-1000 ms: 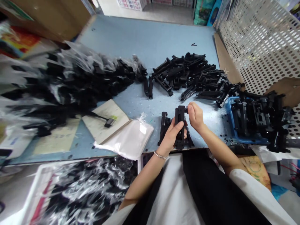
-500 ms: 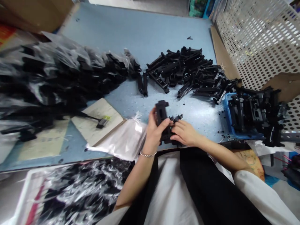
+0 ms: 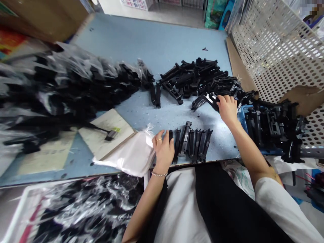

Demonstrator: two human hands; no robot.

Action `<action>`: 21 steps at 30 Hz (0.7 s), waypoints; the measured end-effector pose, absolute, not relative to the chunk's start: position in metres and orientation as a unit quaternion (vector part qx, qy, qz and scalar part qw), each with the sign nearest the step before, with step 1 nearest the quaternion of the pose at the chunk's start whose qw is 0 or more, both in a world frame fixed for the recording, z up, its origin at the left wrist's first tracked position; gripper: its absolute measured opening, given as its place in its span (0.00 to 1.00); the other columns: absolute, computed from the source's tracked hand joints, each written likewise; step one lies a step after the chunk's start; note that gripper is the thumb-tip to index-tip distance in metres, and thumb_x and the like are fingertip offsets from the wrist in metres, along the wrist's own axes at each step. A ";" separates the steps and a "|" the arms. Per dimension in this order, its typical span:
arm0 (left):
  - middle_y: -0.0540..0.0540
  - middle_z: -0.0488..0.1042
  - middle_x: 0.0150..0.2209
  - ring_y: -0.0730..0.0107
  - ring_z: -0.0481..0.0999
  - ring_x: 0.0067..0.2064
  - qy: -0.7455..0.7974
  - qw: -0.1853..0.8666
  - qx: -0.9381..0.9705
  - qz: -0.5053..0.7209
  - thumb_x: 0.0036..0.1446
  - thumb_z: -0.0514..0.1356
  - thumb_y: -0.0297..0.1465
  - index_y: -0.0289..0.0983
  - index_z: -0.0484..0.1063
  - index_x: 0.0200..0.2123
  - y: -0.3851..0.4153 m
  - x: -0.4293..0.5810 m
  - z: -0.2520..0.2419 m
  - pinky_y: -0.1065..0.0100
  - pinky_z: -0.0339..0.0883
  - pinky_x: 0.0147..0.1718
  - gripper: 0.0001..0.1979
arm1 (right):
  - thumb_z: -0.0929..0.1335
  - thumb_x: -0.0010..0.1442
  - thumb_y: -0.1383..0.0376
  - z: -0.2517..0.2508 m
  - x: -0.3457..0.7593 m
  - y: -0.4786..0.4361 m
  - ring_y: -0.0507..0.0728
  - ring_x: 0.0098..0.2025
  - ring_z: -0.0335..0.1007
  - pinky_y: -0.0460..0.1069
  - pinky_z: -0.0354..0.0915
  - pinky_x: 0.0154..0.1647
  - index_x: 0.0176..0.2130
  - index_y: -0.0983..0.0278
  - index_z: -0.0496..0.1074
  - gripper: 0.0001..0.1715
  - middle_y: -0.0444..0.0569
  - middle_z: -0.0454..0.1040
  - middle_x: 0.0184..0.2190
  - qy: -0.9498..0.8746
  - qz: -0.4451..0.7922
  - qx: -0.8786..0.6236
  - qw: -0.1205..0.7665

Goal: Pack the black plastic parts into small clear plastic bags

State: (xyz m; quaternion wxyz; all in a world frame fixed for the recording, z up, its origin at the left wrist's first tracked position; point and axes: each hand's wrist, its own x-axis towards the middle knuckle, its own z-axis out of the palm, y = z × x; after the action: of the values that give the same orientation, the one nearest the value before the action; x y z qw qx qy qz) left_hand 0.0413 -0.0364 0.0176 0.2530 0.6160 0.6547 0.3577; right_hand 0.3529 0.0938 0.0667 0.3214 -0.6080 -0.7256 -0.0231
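My left hand [image 3: 163, 148] rests on the blue table [image 3: 152, 40] near the front edge, fingers loosely curled against the left end of a row of black plastic parts [image 3: 193, 141] that lie side by side. It touches the row but grips nothing. My right hand [image 3: 227, 107] reaches forward to the near edge of a loose pile of black plastic parts [image 3: 199, 77], its fingers closed on one black part [image 3: 211, 99] there.
A stack of clear plastic bags [image 3: 129, 155] lies left of my left hand. A long heap of bagged black parts [image 3: 71, 87] fills the left side. A blue tray of black parts [image 3: 273, 126] stands at the right, below a perforated white panel [image 3: 275, 44].
The black part held in both hands is now set down in the row. My left hand dropped to the row's left end. My right hand reached out to the pile.
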 end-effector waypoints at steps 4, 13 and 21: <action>0.36 0.58 0.70 0.49 0.57 0.71 0.513 0.422 0.585 0.465 0.62 0.60 0.48 0.40 0.60 0.68 -0.032 0.076 0.054 0.48 0.51 0.70 0.35 | 0.62 0.72 0.59 0.088 0.288 0.031 0.59 0.45 0.71 0.56 0.68 0.45 0.54 0.59 0.71 0.15 0.51 0.75 0.45 -0.726 0.153 -0.544 0.391; 0.44 0.79 0.36 0.59 0.80 0.29 0.396 0.759 0.347 0.383 0.59 0.62 0.52 0.40 0.67 0.59 -0.035 0.092 0.093 0.62 0.76 0.26 0.31 | 0.59 0.71 0.44 0.087 0.271 0.035 0.62 0.39 0.65 0.59 0.64 0.43 0.35 0.59 0.71 0.26 0.53 0.70 0.34 -0.825 0.024 -0.449 0.343; 0.45 0.79 0.46 0.60 0.77 0.50 0.508 0.562 0.427 0.493 0.62 0.61 0.45 0.40 0.75 0.48 -0.014 0.083 0.079 0.63 0.70 0.52 0.18 | 0.54 0.75 0.50 0.077 0.251 0.005 0.58 0.34 0.63 0.53 0.58 0.36 0.33 0.60 0.69 0.28 0.49 0.70 0.30 -0.827 0.071 -0.446 0.335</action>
State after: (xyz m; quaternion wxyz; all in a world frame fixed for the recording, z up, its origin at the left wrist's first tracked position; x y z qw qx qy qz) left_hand 0.0835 -0.0136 0.0794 0.5625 0.4269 0.5083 0.4929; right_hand 0.2507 0.0046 0.0773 0.3349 -0.4460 -0.8270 0.0709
